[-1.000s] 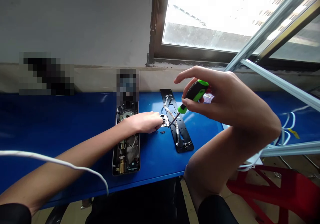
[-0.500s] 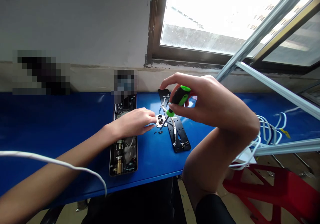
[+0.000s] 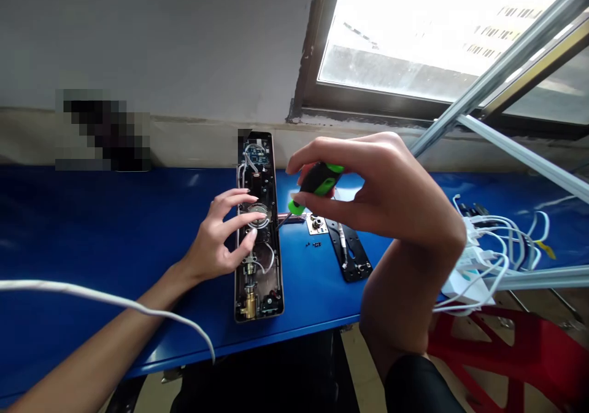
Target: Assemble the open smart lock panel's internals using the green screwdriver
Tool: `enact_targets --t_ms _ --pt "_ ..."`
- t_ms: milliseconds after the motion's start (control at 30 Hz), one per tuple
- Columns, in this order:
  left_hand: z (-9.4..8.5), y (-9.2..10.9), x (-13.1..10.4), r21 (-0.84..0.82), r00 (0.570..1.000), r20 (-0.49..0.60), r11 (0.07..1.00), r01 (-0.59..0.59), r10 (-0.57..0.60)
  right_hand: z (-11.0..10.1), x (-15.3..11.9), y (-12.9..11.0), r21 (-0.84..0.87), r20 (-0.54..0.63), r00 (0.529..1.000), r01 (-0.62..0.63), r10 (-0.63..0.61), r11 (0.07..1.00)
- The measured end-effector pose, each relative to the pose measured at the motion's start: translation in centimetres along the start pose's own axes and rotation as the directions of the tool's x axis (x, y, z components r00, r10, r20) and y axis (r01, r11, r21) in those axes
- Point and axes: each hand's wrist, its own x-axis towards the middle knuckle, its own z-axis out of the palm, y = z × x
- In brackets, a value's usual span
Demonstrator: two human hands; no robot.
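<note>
A long black housing (image 3: 258,278) lies open on the blue table, showing a circuit board, wires and a brass part. My left hand (image 3: 230,232) is over its middle, fingers spread around a round clear part (image 3: 258,215). My right hand (image 3: 354,186) grips a green and black screwdriver (image 3: 317,183), its tip pointing down-left at the housing's right edge. Right of the housing sit a small metal plate (image 3: 316,224) with a dark round piece and several small screws (image 3: 315,244). Beyond them is a black backplate (image 3: 352,256) with a white cable, partly under my right hand.
White cables and adapters (image 3: 478,259) lie at the right by a metal frame (image 3: 529,186). A red stool (image 3: 519,345) stands below. One white cable (image 3: 115,299) crosses above my left forearm. A wall and window rise behind the blue table (image 3: 115,235).
The view has shifted, so the table items appear farther right. My left hand has moved from beside the metal plate onto the housing and spread its fingers. The screwdriver has moved toward the housing.
</note>
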Motion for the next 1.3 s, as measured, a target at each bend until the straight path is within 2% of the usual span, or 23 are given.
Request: enact_targets --t_ms 233,500,633,867,967,1133,1300 --pt "0.3 0.6 -0.4 -0.029 0.997 0.072 1.000 -0.001 0.003 2.1 1.7 0.0 0.029 0.030 0.996 0.088 -0.089 0.996" --pt "0.6 0.8 -0.5 -0.024 0.998 0.059 1.000 0.003 -0.002 2.5 1.9 0.0 0.015 0.017 0.995 0.097 -0.097 0.995" --pt "1.0 0.9 -0.6 -0.008 0.999 0.044 1.000 0.011 -0.011 2.8 1.9 -0.8 -0.086 0.019 0.998 0.061 -0.060 0.994" --pt "1.3 0.7 -0.9 -0.011 0.998 0.055 0.999 0.034 -0.033 3.5 2.3 -2.9 -0.249 0.037 0.993 -0.099 0.111 0.964" --pt "1.2 0.6 -0.9 -0.005 0.998 0.047 0.999 0.033 -0.033 3.4 1.9 -2.8 -0.160 0.107 0.993 -0.027 0.045 0.987" --pt "1.1 0.1 -1.0 0.000 0.998 0.041 0.999 0.049 -0.049 3.3 0.8 -2.3 -0.002 0.156 0.986 0.065 -0.063 0.998" --pt "1.0 -0.2 -1.0 0.003 0.999 0.042 0.999 0.033 -0.033 3.7 0.7 -1.6 -0.018 0.064 0.993 0.097 -0.096 0.995"
